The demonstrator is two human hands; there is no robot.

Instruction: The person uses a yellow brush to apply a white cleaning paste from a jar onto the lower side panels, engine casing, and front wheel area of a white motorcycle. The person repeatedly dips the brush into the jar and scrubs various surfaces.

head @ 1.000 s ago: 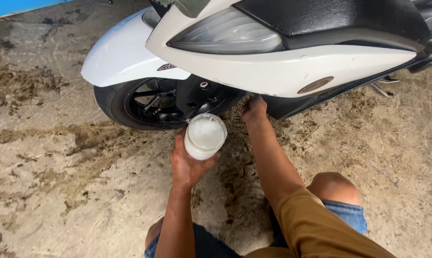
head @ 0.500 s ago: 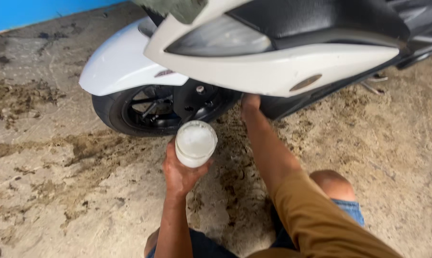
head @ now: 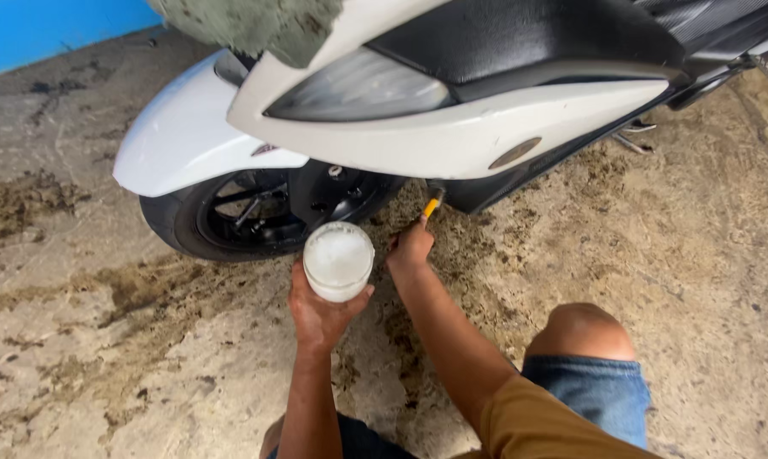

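right hand [head: 411, 246] withdrawn, yellow tool [head: 432, 205] out | left hand [head: 319, 314] cups white cup [head: 339, 260] beside tyre [head: 176, 234]

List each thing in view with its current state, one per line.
White cup: upright, full of white foam, held in left hand.
Yellow-handled tool: gripped by right hand, pointing under the scooter.
Scooter: parked.
Front wheel: on the ground.

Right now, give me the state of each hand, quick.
Left hand: closed around a white cup, held up by the front wheel.
Right hand: closed on a yellow-handled tool under the scooter.
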